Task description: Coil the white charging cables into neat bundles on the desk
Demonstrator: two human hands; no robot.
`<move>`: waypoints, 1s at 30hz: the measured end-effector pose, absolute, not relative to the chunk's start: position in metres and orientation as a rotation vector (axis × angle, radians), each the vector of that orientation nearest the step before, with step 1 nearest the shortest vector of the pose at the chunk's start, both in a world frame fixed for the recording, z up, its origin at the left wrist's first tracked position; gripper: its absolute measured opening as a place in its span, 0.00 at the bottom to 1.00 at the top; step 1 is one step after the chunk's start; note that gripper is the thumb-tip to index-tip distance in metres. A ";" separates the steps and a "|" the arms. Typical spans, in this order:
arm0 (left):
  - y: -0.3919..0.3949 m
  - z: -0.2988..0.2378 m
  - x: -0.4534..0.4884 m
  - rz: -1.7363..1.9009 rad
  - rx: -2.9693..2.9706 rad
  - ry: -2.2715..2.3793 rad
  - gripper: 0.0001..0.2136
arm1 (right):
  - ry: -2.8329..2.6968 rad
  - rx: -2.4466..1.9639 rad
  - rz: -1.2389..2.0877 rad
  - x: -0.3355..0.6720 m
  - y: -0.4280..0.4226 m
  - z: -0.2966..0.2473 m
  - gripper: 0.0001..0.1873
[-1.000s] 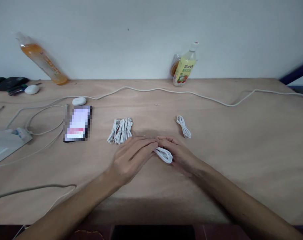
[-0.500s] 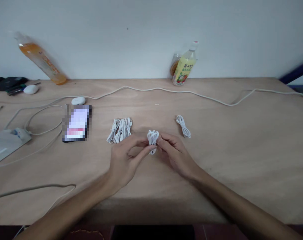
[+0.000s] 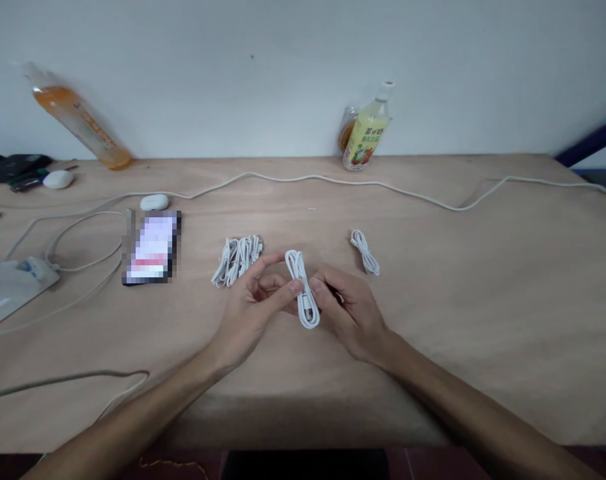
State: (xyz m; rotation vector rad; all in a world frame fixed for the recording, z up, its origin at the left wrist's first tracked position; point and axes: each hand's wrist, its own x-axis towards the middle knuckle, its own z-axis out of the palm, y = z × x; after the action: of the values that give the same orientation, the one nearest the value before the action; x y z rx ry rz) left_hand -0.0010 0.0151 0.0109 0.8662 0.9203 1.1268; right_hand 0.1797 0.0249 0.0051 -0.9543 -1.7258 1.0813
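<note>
A coiled white USB cable (image 3: 297, 267) is held up over the near middle of the table, its metal plug showing near the lower end. My left hand (image 3: 255, 303) pinches the coil from the left, thumb on its front. From the right, my right hand (image 3: 350, 310) grips the coil's side between thumb and curled fingers. Behind my left hand lies a row of several bundled white cables (image 3: 237, 259). One more bundled white cable (image 3: 365, 252) rests on the table beyond my right hand.
A phone (image 3: 153, 247) and a white earbud case (image 3: 154, 203) lie at left, near a power strip (image 3: 20, 290). An orange drink bottle (image 3: 80, 123) and a yellow-labelled bottle (image 3: 367, 133) lean on the wall. A long white cord (image 3: 313, 177) crosses the table's back.
The held cable has turned, so its long side and plug now face me. My left fingers have shifted along it, while both hands stay in nearly the same place.
</note>
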 end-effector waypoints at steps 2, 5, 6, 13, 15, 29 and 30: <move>0.014 0.011 -0.001 1.094 0.830 0.910 0.28 | -1.748 -0.952 1.064 0.180 0.025 0.004 0.20; 0.012 0.014 -0.002 1.036 0.785 0.893 0.29 | -1.774 -0.926 1.036 0.181 0.025 0.004 0.19; 0.011 0.015 -0.003 1.023 0.774 0.879 0.30 | -1.780 -0.916 1.026 0.181 0.025 0.005 0.19; 0.011 0.015 -0.004 0.984 0.791 0.809 0.30 | -1.746 -0.833 1.046 0.179 0.024 0.005 0.19; 0.012 0.013 -0.005 1.018 0.827 0.804 0.28 | -1.699 -0.819 1.074 0.178 0.025 0.005 0.19; 0.017 0.009 -0.006 1.043 0.878 0.737 0.21 | -1.707 -0.793 1.127 0.183 0.030 0.004 0.17; 0.017 0.008 -0.006 1.044 0.877 0.735 0.21 | -1.705 -0.790 1.128 0.183 0.030 0.005 0.17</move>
State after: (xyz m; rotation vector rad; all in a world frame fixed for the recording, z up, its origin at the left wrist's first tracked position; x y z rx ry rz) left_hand -0.0059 0.0167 0.0084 0.8771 0.7352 1.0438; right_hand 0.1831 0.0302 0.0046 -0.7901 -1.7047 1.1277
